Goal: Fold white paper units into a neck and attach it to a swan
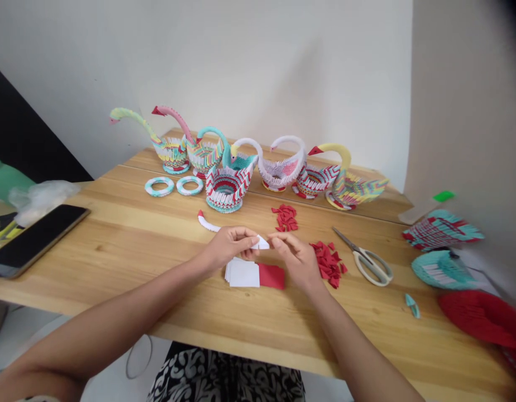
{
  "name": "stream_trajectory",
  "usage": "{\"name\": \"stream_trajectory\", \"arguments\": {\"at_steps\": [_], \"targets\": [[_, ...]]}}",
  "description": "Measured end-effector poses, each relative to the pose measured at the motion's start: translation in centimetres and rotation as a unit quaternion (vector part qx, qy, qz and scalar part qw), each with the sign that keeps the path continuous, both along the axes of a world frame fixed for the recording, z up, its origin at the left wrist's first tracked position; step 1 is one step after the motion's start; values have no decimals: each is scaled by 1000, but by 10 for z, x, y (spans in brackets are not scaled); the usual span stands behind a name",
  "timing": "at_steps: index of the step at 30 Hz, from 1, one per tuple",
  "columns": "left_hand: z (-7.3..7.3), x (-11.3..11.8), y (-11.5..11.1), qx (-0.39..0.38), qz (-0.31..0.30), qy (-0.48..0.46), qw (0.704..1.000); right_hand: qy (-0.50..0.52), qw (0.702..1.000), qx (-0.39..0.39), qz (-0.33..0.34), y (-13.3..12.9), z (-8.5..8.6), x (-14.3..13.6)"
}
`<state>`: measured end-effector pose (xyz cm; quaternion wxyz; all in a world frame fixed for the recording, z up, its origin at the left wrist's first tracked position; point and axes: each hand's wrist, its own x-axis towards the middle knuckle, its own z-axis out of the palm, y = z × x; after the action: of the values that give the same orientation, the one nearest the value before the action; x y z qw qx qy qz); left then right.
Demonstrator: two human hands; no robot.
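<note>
Between my hands is a small piece of folded white paper (261, 244), partly hidden by fingers. My left hand (232, 244) pinches its left side with thumb and fingertips. At its right tip, the closed fingertips of my right hand (295, 255) grip the paper. Just below lie a stack of white paper rectangles (243, 273) and a red paper stack (272, 276). A curved white paper neck with a red tip (208, 222) rests behind my left hand. Red folded paper pieces form one pile (285, 218) behind my hands and another pile (328, 262) beside my right wrist.
Several folded-paper swans (228, 187) stand along the back of the wooden table (115, 234). Two paper rings (159, 186) lie near them. Scissors (369, 262) are on the right, near more paper pieces (444, 268). A phone (38, 237) lies at the left edge.
</note>
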<state>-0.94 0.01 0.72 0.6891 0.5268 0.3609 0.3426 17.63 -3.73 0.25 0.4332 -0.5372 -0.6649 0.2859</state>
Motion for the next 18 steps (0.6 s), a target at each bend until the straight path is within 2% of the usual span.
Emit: {"name": "stream_trajectory", "arguments": {"at_steps": [3,8,13,18], "targets": [[-2,2,-1,17,-4,14,1000,-4,999,-44,23,0,0,-2],[-7,2,-2,60,-26,34,997,-15,999,-25,24,-4,2,-5],[0,0,-3,47,-42,23,998,97,992,-66,43,-2,-3,-2],[3,0,-3,17,-36,-6,999,232,958,-153,77,1,-8,-4]]}}
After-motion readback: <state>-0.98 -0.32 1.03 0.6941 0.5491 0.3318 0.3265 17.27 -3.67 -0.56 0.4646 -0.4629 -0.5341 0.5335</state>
